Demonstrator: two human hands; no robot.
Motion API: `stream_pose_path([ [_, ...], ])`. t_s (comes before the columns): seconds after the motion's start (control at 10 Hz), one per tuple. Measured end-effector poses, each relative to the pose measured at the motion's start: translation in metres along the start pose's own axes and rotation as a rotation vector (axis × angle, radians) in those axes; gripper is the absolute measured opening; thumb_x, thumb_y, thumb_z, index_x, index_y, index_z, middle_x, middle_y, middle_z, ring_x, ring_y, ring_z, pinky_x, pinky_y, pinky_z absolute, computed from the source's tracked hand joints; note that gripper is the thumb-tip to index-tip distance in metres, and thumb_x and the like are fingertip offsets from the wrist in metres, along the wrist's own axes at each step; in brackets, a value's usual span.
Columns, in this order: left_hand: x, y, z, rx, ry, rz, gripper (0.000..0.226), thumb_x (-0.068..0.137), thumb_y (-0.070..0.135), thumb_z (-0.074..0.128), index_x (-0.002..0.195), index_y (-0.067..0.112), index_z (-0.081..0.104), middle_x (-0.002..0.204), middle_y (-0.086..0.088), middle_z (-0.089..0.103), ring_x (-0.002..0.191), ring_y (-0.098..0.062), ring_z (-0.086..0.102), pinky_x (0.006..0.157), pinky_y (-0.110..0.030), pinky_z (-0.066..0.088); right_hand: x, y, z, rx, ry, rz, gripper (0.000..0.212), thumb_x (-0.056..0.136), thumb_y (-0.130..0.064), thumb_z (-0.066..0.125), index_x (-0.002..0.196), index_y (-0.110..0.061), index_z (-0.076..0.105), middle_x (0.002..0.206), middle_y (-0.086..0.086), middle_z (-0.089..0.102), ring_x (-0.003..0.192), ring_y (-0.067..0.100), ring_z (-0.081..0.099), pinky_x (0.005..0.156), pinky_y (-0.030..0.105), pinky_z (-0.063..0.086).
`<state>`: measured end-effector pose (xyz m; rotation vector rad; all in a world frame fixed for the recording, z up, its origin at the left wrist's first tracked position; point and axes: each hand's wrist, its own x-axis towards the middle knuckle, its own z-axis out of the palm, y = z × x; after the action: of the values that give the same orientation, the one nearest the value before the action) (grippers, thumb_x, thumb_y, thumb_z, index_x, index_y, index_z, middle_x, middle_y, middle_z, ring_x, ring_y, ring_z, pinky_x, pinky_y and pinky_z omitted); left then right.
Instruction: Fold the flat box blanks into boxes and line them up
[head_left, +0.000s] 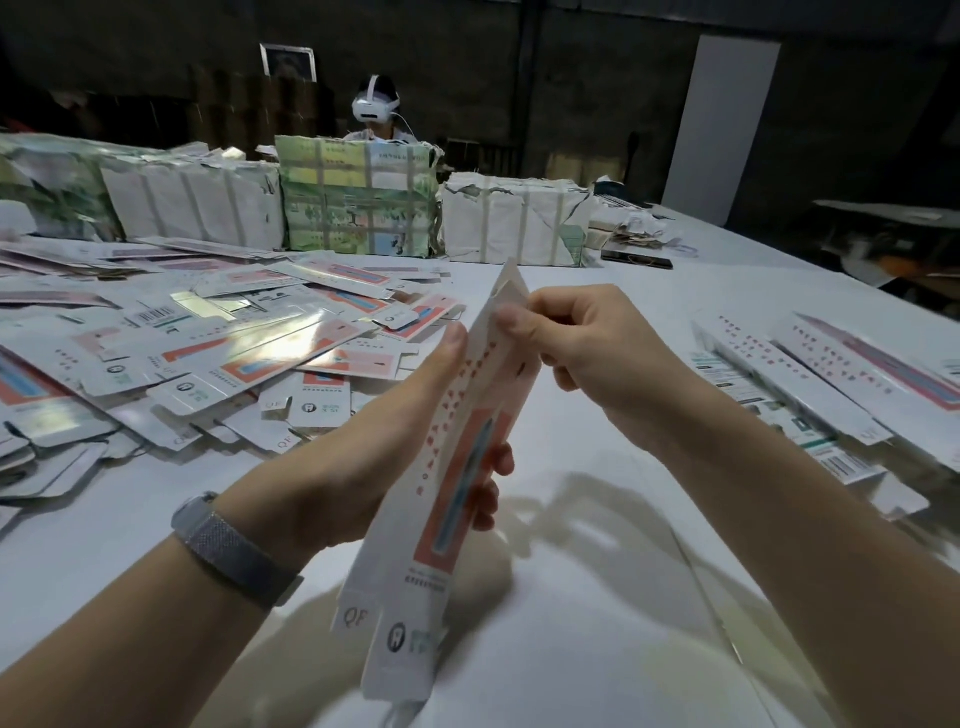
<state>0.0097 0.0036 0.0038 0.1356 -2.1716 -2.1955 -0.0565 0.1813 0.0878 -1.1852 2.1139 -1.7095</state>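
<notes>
The left hand (384, 447) wraps its fingers round the middle of the box blank (457, 447) — held up over the white table (597, 322). The right hand (587, 343) pinches its top end, at 12 o'clock. Loose blanks (208, 343) lie at 10 o'clock.

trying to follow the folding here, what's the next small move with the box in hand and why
Probably tuck the top flap shut. The left hand holds the box upright around its middle, already opened into a sleeve, while the right hand pinches its upper end, where the flap looks not yet closed. The bottom flaps also hang loose. Finished boxes lie to the right, so it would likely go there afterwards.
</notes>
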Motion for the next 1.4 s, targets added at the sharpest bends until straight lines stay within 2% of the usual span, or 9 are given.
stream_pose_path([
  [0.3,-0.011,0.015,0.023,-0.012,0.028,0.044,0.055,0.075,0.079,0.057,0.097,0.029,0.059,0.058,0.004,0.060,0.039,-0.011,0.054,0.039,-0.024,0.045,0.007,-0.001,-0.006,0.069,0.058,0.140,0.027,0.095,-0.018,0.063,0.069,-0.010,0.065,0.057,-0.004,0.042,0.051,0.007,0.033,0.052,0.020,0.029],
  [0.5,-0.042,0.030,0.034,0.144,0.115,0.045,0.080,0.052,0.056,0.087,0.120,0.040,0.046,0.088,-0.002,0.071,0.069,-0.020,0.070,0.063,-0.040,0.062,0.006,0.010,0.013,0.035,0.157,0.036,0.033,0.095,-0.018,0.064,0.063,-0.012,0.059,0.050,-0.011,0.052,0.049,0.002,0.043,0.050,0.013,0.036],
  [0.7,-0.043,0.036,0.028,0.487,0.365,0.421,0.071,0.066,0.035,0.070,0.132,0.042,0.046,0.087,0.002,0.064,0.072,-0.012,0.065,0.067,-0.031,0.056,0.004,0.014,0.020,0.097,0.276,-0.043,0.020,0.090,-0.019,0.070,0.072,-0.014,0.067,0.058,-0.006,0.056,0.053,0.005,0.049,0.050,0.014,0.039],
  [0.8,-0.043,0.034,0.029,0.300,0.343,0.457,0.068,0.075,0.030,0.068,0.135,0.048,0.043,0.099,0.009,0.070,0.086,-0.012,0.071,0.070,-0.029,0.060,0.002,0.015,0.022,0.035,0.395,-0.120,0.004,0.089,-0.029,0.070,0.092,-0.029,0.067,0.068,-0.008,0.048,0.063,0.006,0.046,0.056,0.023,0.042],
  [0.9,-0.042,0.035,0.027,0.073,0.345,0.424,0.081,0.080,0.031,0.064,0.152,0.045,0.029,0.120,0.003,0.067,0.093,-0.019,0.075,0.071,-0.035,0.062,0.001,0.019,0.027,0.033,0.340,-0.027,0.021,0.095,-0.038,0.061,0.116,-0.035,0.059,0.082,-0.002,0.053,0.069,0.011,0.050,0.063,0.033,0.046],
  [1.0,-0.042,0.033,0.031,0.082,0.335,0.457,0.077,0.084,0.033,0.058,0.155,0.039,0.027,0.126,-0.004,0.065,0.097,-0.018,0.074,0.074,-0.032,0.061,-0.002,0.017,0.037,0.164,0.150,0.023,0.020,0.104,-0.038,0.044,0.115,-0.039,0.061,0.101,0.008,0.070,0.078,0.032,0.064,0.070,0.050,0.058],
  [1.1,-0.040,0.030,0.034,0.072,0.302,0.466,0.068,0.086,0.029,0.050,0.151,0.038,0.032,0.110,0.002,0.071,0.090,-0.010,0.072,0.071,-0.023,0.057,-0.005,0.018,0.042,0.247,0.120,-0.009,0.023,0.104,-0.036,0.044,0.108,-0.052,0.060,0.095,0.004,0.072,0.078,0.026,0.063,0.068,0.051,0.057],
  [1.3,-0.039,0.030,0.029,0.060,0.270,0.434,0.059,0.085,0.027,0.048,0.138,0.050,0.037,0.098,-0.001,0.074,0.086,-0.018,0.071,0.074,-0.032,0.061,-0.003,0.025,0.040,0.262,0.058,-0.012,0.027,0.104,-0.034,0.045,0.128,-0.046,0.050,0.113,0.029,0.059,0.083,0.025,0.058,0.073,0.041,0.050],
  [1.4,-0.035,0.032,0.028,0.082,0.291,0.441,0.051,0.083,0.026,0.051,0.126,0.054,0.044,0.098,-0.003,0.073,0.092,-0.027,0.070,0.079,-0.041,0.062,0.000,0.026,0.040,0.286,0.049,-0.042,0.031,0.106,-0.028,0.042,0.135,-0.035,0.051,0.114,0.006,0.072,0.091,0.016,0.070,0.070,0.028,0.056],
])
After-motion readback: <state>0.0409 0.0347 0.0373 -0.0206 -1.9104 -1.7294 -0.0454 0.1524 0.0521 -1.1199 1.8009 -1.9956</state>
